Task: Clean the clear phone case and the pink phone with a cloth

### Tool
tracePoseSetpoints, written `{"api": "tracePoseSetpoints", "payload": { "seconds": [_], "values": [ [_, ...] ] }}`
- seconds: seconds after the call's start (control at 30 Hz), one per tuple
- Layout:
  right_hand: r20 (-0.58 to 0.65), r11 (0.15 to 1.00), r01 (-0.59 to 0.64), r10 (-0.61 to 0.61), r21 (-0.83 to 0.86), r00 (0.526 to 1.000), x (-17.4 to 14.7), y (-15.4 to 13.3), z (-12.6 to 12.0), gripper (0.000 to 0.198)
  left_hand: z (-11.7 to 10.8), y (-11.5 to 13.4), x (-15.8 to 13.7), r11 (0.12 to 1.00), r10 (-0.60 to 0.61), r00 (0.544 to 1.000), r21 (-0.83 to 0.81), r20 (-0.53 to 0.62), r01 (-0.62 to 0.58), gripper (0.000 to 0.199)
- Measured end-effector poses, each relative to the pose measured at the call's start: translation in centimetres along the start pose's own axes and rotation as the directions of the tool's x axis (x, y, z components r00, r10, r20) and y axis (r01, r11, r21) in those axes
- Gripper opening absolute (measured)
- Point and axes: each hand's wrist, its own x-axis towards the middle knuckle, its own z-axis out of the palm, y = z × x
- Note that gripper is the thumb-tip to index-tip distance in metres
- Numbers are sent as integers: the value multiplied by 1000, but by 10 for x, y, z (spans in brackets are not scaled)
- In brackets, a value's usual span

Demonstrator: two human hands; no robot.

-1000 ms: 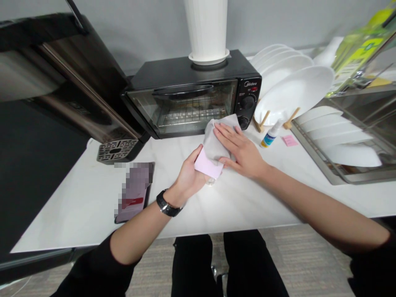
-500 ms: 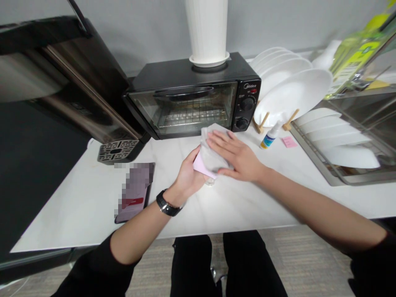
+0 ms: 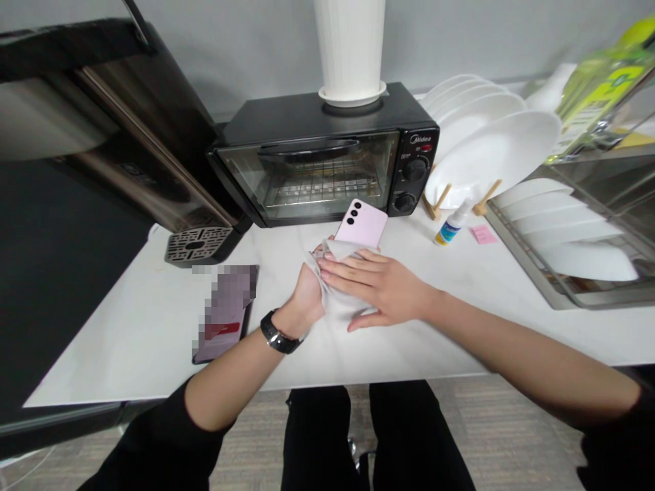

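A pale pink smartphone (image 3: 364, 225) lies camera side up in my left hand (image 3: 303, 300), whose fingers curl under and around its edges. A light grey cloth (image 3: 340, 307) covers the phone's lower part. My right hand (image 3: 386, 286) presses the cloth down on the phone's back, fingers long and nearly flat, thumb apart. The phone's top end with three dark lenses shows beyond the cloth. Most of my left fingers are hidden below the phone and cloth.
Behind my hands stands a black toaster oven (image 3: 327, 164) with a white pot on top. A second phone (image 3: 225, 320) lies left, near a coffee machine's drip tray (image 3: 197, 245). To the right are a small spray bottle (image 3: 450, 228), a pink sticky note (image 3: 484, 234), racked white plates (image 3: 491, 157) and a sink.
My right hand and the cloth have slid down along the phone towards me, uncovering its camera end. My left hand still holds the phone. The view has shifted slightly.
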Motion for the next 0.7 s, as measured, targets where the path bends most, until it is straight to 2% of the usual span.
{"api": "tracePoseSetpoints", "payload": {
  "seconds": [0.03, 0.07, 0.17, 0.23, 0.27, 0.33, 0.4, 0.43, 0.47, 0.57, 0.6, 0.63, 0.7],
  "values": [
    [-1, 1000, 10, -10, -1, 1000, 0, 0, -1, 88, 0, 0, 0, 1000, 0, 1000, -2, 11, 0, 30],
    [-18, 999, -34, 34, -14, 999, -1, 3, -2, 86, 1, 0, 0, 1000, 2, 1000, -3, 19, -2, 32],
    [-112, 953, -297, 289, -60, 951, -6, 16, -9, 83, 7, 0, -2, 1000, -10, 1000, 20, 19, 9, 33],
    [-134, 931, -361, 351, -59, 927, -8, 18, -10, 87, 9, 0, -2, 999, -7, 1000, 33, -6, 8, 31],
    [-114, 946, -320, 313, -50, 943, -7, 16, -8, 90, 9, 0, -2, 1000, 3, 1000, 29, -22, -3, 29],
    [-33, 990, -142, 141, -18, 989, -3, 7, -4, 94, 6, -1, -1, 1000, 23, 999, 8, -43, -22, 28],
    [25, 1000, 1, -1, 7, 1000, -1, 2, -2, 92, 3, -1, 0, 1000, 21, 999, -10, -40, -21, 30],
    [27, 1000, 8, -8, 2, 1000, -1, 2, -2, 89, 3, -1, 1, 1000, 16, 999, -13, -28, -16, 32],
    [9, 999, -39, 39, -14, 999, -2, 4, -3, 87, 4, -1, 1, 1000, 12, 1000, -11, -14, -13, 34],
    [-107, 956, -287, 280, -55, 954, -6, 12, -8, 83, 9, -1, 0, 1000, 4, 1000, 11, 10, -4, 36],
    [-124, 946, -319, 311, -51, 942, -6, 13, -8, 84, 9, -1, -1, 1000, 10, 1000, 13, 4, -10, 35],
    [-119, 954, -298, 291, -39, 949, -6, 11, -8, 86, 8, -1, -1, 1000, 18, 1000, 11, -4, -18, 34],
    [-50, 989, -147, 147, 0, 988, -3, 4, -4, 88, 4, -2, 0, 1000, 20, 1000, 1, -8, -20, 33]
  ]
}}
